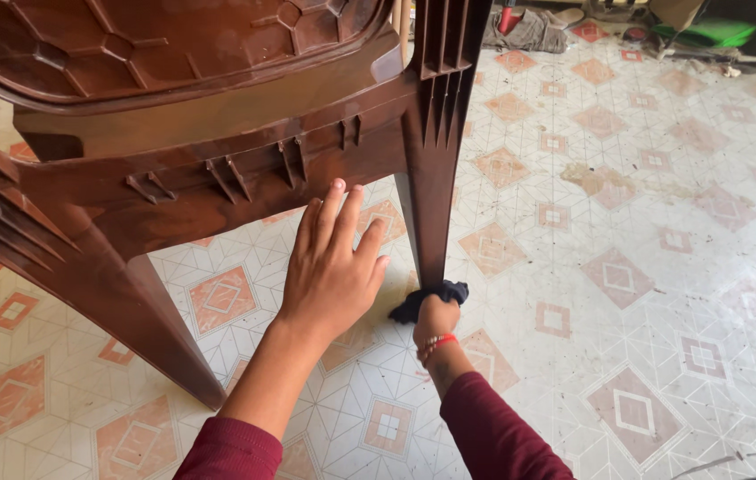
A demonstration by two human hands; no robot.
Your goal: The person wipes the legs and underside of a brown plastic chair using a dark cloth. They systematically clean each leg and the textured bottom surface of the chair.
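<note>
While the brown plastic chair (218,133) stands on the patterned tile floor (644,267), both hands work at its front. Left hand (332,267): flat and spread, fingers loose, fingertips pressed against the lower edge of the seat frame; it grasps nothing. Right hand (436,318): clenched round a dark cloth (427,298), which is bunched against the foot of the front chair leg (436,178), right where the leg meets the floor. A red and white bracelet (436,344) sits on the right wrist. Both forearms wear dark red sleeves (493,436). The underside of the seat shows moulded ribs and a honeycomb pattern. A second leg slants down to the floor at left. Floor: pale tiles with orange diamonds, scuffed and stained in patches to the right of the chair. Far corner, top right: a heap of grey fabric (529,31) and something green (716,34), too small to tell what it is.
</note>
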